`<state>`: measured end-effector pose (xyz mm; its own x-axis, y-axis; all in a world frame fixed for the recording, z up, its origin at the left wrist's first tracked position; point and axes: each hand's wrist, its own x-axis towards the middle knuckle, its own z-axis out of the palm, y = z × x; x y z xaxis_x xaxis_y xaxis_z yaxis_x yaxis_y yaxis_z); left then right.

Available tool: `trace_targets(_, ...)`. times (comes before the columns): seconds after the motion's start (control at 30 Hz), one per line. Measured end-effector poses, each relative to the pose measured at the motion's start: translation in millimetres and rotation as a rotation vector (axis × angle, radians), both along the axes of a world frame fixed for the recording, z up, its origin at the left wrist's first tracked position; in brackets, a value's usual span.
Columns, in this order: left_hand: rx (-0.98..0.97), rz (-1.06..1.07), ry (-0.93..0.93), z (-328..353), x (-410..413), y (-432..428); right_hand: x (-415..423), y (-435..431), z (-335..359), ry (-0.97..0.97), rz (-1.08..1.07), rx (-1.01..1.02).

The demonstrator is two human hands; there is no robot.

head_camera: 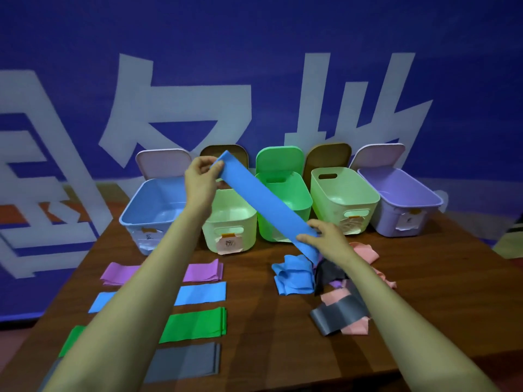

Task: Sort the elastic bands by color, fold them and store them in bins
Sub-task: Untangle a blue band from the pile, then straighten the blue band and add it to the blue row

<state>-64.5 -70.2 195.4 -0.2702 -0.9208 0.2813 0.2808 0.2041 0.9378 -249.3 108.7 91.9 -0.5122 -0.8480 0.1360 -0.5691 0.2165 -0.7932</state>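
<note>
A long blue elastic band point(263, 202) is stretched diagonally above the bins. My left hand point(201, 176) pinches its upper end, raised over the blue bin point(141, 210). My right hand point(328, 236) pinches it lower down, above a loose pile of blue point(294, 275), dark grey point(336, 315) and pink point(365, 251) bands on the right of the table. On the left lie flat folded stacks: purple point(203, 271), blue point(202, 294), green point(195, 323) and grey point(184, 362); my left forearm covers part of them.
Five open bins stand in a row at the back of the wooden table point(260, 306): blue, pale green point(229, 222), green point(291, 199), pale green point(342, 196), purple point(402, 199). Lids lean against the blue banner wall point(254, 66) behind.
</note>
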Motion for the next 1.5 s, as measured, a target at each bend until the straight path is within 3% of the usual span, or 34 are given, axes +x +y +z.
trace_targets(0.17,0.026,0.085,-0.066,-19,40,-32,-8,-12,5,0.032,0.056,0.116)
trace_targets(0.4,0.247,0.260,-0.192,-96,122,-50,29,-46,-18,-0.243,0.042,0.034)
trace_targets(0.67,0.283,0.467,-0.567,-173,224,-60,110,-84,-75,-0.461,0.103,0.176)
trace_targets(0.9,0.213,0.516,-0.734,-194,258,-68,146,-106,-92,-0.213,0.055,0.239)
trace_targets(1.1,0.268,0.509,-0.839,-204,270,-87,163,-121,-98,0.007,0.073,0.332)
trace_targets(1.5,0.284,0.506,-0.888,-218,273,-88,170,-129,-107,0.140,0.065,0.496)
